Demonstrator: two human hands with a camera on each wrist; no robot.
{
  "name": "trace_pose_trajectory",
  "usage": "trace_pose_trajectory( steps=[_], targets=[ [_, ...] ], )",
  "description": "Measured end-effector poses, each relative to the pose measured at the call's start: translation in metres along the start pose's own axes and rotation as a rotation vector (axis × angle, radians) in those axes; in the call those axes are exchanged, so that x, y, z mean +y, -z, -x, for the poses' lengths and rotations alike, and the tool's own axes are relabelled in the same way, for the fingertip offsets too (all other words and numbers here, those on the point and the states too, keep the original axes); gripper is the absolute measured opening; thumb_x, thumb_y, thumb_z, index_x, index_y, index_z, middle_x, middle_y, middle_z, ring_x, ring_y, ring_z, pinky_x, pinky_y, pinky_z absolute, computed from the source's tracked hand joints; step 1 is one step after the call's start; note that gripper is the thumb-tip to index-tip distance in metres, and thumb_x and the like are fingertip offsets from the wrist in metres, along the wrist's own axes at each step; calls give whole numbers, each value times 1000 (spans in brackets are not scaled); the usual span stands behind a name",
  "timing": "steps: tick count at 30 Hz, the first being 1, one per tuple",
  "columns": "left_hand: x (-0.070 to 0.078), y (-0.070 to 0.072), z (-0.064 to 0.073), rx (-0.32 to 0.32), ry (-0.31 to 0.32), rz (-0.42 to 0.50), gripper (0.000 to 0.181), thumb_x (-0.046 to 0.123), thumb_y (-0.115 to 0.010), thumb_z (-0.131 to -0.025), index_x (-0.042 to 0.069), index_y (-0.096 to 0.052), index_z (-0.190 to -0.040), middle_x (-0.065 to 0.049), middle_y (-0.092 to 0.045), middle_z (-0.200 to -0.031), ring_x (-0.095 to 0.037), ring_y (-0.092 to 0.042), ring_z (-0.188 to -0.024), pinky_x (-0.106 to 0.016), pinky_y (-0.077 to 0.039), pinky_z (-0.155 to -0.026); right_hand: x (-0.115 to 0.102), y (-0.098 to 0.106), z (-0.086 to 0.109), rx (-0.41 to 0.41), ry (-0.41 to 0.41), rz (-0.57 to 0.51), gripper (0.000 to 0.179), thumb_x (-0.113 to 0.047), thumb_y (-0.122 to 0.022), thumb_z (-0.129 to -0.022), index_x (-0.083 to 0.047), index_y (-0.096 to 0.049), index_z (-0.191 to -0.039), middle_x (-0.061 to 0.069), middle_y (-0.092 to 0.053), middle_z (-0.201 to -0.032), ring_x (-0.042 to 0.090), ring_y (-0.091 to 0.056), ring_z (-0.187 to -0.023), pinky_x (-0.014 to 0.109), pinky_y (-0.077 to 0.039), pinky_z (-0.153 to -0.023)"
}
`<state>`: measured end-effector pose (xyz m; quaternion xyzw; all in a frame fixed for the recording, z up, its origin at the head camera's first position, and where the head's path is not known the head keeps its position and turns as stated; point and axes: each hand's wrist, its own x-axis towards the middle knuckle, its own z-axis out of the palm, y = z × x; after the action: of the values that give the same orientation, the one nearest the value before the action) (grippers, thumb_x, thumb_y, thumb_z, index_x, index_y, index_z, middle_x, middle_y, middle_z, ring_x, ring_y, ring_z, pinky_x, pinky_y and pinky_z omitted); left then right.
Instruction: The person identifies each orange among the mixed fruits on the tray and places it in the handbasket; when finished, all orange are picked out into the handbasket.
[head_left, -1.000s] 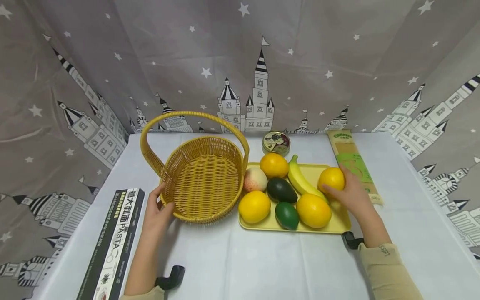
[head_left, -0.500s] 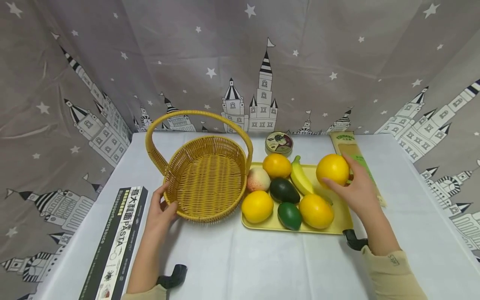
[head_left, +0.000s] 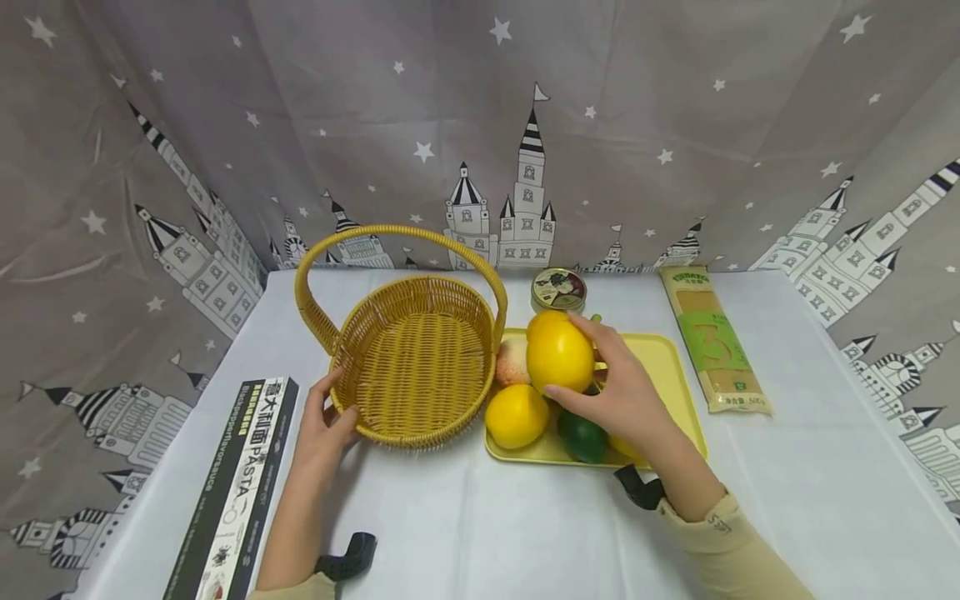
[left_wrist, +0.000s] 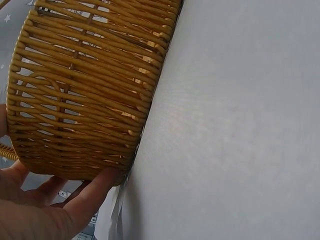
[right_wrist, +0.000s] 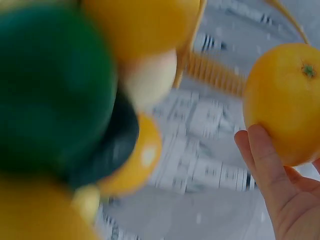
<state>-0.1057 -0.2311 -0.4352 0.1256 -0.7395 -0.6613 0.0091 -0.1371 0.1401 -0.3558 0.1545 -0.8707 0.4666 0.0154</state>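
Observation:
My right hand (head_left: 626,396) holds an orange (head_left: 561,357) above the left part of a yellow tray (head_left: 667,362). In the right wrist view, the fingers lie around the orange (right_wrist: 287,107), its green stem mark showing. My left hand (head_left: 318,433) grips the left front side of a wicker basket (head_left: 420,379); the left wrist view shows its fingers against the woven wall (left_wrist: 90,95). On the tray lie a peach (head_left: 512,367), a yellow fruit (head_left: 516,417) and a dark green fruit (head_left: 583,437). The banana, the avocado and another yellow fruit are mostly hidden by my right hand and the orange.
A round tin (head_left: 558,290) stands behind the tray. A pasta packet (head_left: 716,342) lies to the tray's right. A long pasta box (head_left: 236,487) lies left of my left arm. The basket's tall handle (head_left: 401,231) arches over its back. A patterned curtain (head_left: 345,100) hangs behind.
My right hand has lifted the orange from the tray's right side and carried it left, over the other fruit. My left hand stays on the basket.

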Motion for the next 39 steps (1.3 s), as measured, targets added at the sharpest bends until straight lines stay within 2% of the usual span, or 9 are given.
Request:
trace_pose_trajectory(
  steps=[5,12,17,25,30,35,39],
  targets=[
    [-2,0,1,-11,-2,9,67,0,-44,-96,19,-17,-154,-7,-9,-158,-33,-39,-127,-20,-54,-79,-13,-37,-11,-75,128,-30,84,-39,-81,-76,-28,-38,-147,-2,-42,-142,19,-51,-114,39,-54,-86],
    [-1,0,1,-13,2,-4,67,1,-45,-96,18,-17,-154,-10,-12,-157,-34,-38,-129,-20,-54,-80,-25,-89,-26,-198,171,-18,84,-44,-79,-77,-29,-37,-148,-5,-41,-142,15,-48,-116,39,-47,-93],
    [-2,-2,1,-22,5,-28,66,4,-47,-97,19,-18,-154,-8,-11,-158,-33,-35,-132,-19,-53,-80,-28,-116,-35,-261,203,41,83,-46,-76,-78,-29,-36,-148,-4,-39,-144,17,-50,-117,40,-48,-93],
    [-5,-1,3,-26,-3,-51,66,7,-48,-97,19,-18,-154,-7,-9,-159,-33,-31,-136,-17,-52,-80,-30,-144,-48,-321,208,132,83,-44,-77,-77,-26,-38,-148,-2,-42,-143,15,-52,-115,36,-48,-93],
    [-4,0,3,-22,-24,-53,64,7,-47,-97,19,-19,-154,-7,-10,-159,-34,-33,-134,-17,-52,-80,-36,-157,-63,-371,226,198,82,-44,-77,-76,-24,-41,-147,3,-45,-142,17,-54,-111,34,-51,-86],
    [-5,0,3,-25,-39,-63,64,7,-48,-97,18,-20,-153,-8,-11,-158,-34,-32,-134,-17,-52,-81,-37,-163,-70,-465,216,254,82,-42,-78,-75,-23,-43,-146,5,-49,-137,15,-56,-100,27,-50,-76],
    [-4,1,4,-8,-47,-70,63,7,-47,-96,18,-21,-153,-9,-11,-158,-34,-32,-134,-16,-51,-80,-37,-164,-72,-510,245,283,79,-43,-76,-76,-22,-44,-145,5,-51,-134,13,-56,-99,27,-50,-75]
  ],
)
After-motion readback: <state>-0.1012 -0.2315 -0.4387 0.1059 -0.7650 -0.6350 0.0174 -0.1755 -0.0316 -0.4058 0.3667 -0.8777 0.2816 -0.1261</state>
